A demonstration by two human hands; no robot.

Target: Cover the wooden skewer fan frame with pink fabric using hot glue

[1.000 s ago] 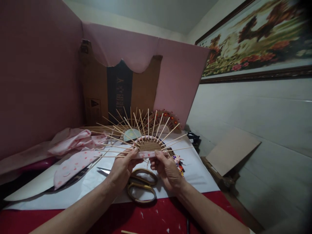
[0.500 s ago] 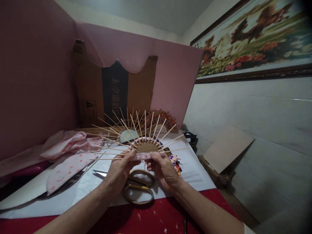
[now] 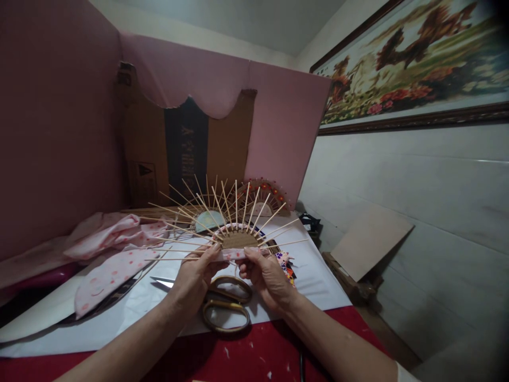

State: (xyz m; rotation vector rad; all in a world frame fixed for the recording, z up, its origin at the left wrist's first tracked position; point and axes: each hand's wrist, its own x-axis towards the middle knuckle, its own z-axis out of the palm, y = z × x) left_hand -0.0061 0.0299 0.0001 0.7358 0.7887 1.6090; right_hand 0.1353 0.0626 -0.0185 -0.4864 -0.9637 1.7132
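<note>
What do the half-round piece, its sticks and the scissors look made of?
Half-round piece: likely cardboard, a matte brown face; its dotted strip seems fabric, printed like the rumpled cloth.
Sticks: wood or bamboo, judging by the pale, straight, unpainted look.
Scissors: blade probably polished steel, it shines; handles dull gold-brown, metal or plastic unclear.

This looks like a room in a home used for handicraft. A framed picture [image 3: 413, 69] of horses and flowers hangs on the pale wall [image 3: 449, 185], a domestic touch. Pink panels [image 3: 286, 127] stand around the worktop [image 3: 318, 289], where large scissors [image 3: 226, 304], dotted cloth [image 3: 115, 273] and a cardboard half-round [image 3: 239, 240] rayed with thin sticks [image 3: 236, 201] suggest small-scale making by hand.
</note>
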